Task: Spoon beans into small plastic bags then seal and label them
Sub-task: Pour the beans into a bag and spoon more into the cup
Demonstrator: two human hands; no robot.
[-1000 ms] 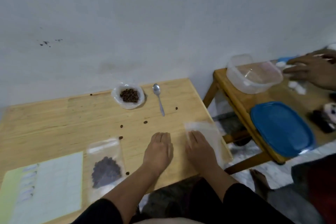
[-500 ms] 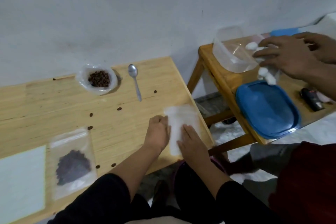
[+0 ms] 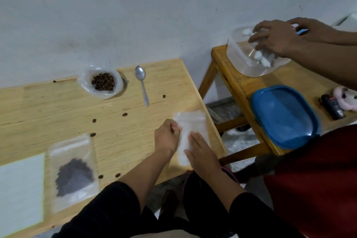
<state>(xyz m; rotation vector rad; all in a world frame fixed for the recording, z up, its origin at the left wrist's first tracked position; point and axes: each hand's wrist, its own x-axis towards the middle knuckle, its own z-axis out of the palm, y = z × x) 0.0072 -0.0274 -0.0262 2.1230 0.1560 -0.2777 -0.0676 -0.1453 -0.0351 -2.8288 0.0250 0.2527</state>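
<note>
An empty clear plastic bag lies flat near the right edge of the wooden table. My left hand pinches its left edge with curled fingers. My right hand lies flat on the bag's lower part, fingers spread. A filled bag of dark beans lies at the front left. At the back, beans sit in an open plastic bag, and a metal spoon lies next to it. A sheet of labels is at the far left.
Loose beans are scattered on the table. On a second wooden table to the right, another person's hands reach into a clear tub with white pieces. A blue lid and a black object lie there too.
My left hand has curled from flat on the table to pinching the empty bag's edge. My right hand stays on the bag. The other person's hands moved to the clear tub.
</note>
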